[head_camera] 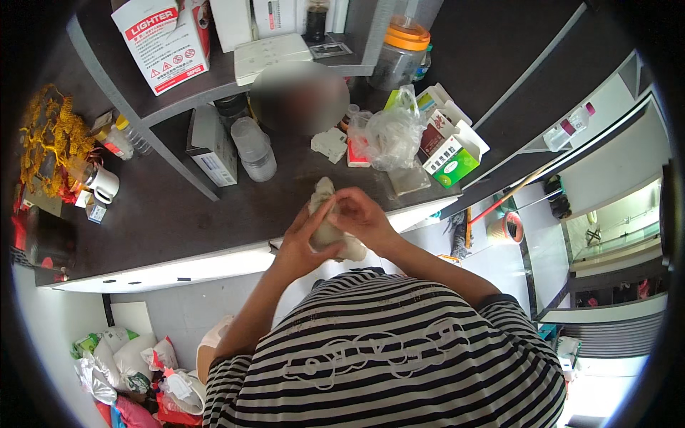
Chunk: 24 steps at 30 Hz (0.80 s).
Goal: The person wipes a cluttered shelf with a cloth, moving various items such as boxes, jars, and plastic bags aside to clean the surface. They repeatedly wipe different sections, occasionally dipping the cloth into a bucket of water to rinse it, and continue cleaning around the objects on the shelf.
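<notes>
Over the front edge of the dark countertop (160, 214), my two hands are close together on a limp, pale cream cloth (325, 234). My left hand (302, 249) grips it from the left side, thumb below and fingers above. The curled fingers of my right hand (364, 216) meet the left fingertips at the cloth's upper part; whether they pinch the cloth is hidden. One end of the cloth sticks up past the fingers, and the other hangs below the right wrist. Just beyond lies a torn whitish piece (329, 145), touched by neither hand.
A stack of clear plastic cups (254, 152) stands beside a narrow carton (214, 147). To the right are a crumpled clear bag (393, 134) and a green-and-white medicine box (452, 163). A shelf (225, 75) overhangs the back, carrying a lighter carton (163, 48). One oval area is blurred.
</notes>
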Tool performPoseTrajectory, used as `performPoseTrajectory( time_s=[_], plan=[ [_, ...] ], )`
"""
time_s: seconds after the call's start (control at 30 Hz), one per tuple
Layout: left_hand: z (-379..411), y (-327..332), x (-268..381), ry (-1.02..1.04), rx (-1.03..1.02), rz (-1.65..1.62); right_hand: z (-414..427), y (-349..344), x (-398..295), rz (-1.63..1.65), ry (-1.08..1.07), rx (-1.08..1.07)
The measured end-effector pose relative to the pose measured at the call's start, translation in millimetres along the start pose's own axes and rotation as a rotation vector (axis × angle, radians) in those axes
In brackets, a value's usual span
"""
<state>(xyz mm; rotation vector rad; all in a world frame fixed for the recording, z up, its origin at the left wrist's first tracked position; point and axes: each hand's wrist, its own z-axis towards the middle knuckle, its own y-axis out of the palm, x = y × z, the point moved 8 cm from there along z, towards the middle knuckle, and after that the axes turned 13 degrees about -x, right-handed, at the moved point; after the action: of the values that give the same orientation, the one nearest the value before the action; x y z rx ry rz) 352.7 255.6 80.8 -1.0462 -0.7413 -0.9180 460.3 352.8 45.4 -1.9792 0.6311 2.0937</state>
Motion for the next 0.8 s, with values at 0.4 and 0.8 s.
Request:
performPoseTrajectory(
  time_s=[0.4,0.8],
  plan=[
    [11,14,-53,-0.092,0.253,0.939,-3,-155,-88,-1.384,0.202,0.583],
    [6,12,-52,-0.074,0.369,0.927,-22,-189,-130,-1.146,-0.48,0.748]
  ],
)
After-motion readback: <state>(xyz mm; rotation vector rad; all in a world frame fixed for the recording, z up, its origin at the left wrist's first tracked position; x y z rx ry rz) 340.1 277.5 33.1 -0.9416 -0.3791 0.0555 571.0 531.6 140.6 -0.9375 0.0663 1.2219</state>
